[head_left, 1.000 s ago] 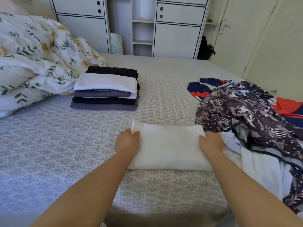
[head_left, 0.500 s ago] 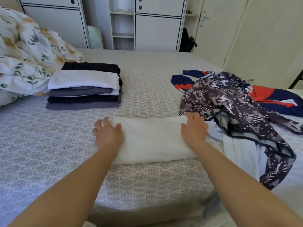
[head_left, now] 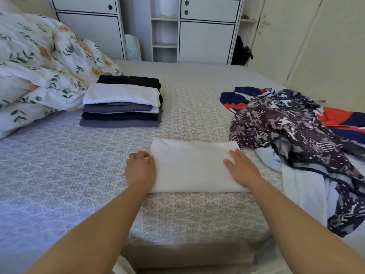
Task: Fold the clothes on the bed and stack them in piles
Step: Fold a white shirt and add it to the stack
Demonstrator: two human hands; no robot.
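Observation:
A white garment (head_left: pixel 192 165), folded into a flat rectangle, lies on the patterned bed sheet (head_left: pixel 59 165) near the bed's front edge. My left hand (head_left: pixel 140 169) sits at its left edge with the fingers curled onto the cloth. My right hand (head_left: pixel 240 168) lies flat on the garment's right end, fingers spread. A neat pile of folded clothes (head_left: pixel 120 103) in black, white and grey stands further back to the left. On the right lies an unfolded heap: a dark patterned garment (head_left: pixel 286 123), a red and navy one (head_left: pixel 335 117) and a pale blue one (head_left: pixel 304 186).
A floral duvet (head_left: pixel 39 62) is bunched up at the far left, touching the pile's side. White cabinets with open shelves (head_left: pixel 207 36) stand beyond the bed. A cream wardrobe door (head_left: pixel 316 46) is at the right. The bed's front edge runs just below my forearms.
My hands went from gripping the garment's two ends to resting on it. Now the left hand has curled at the left edge while the right stays flat. The head camera swung left, then back right.

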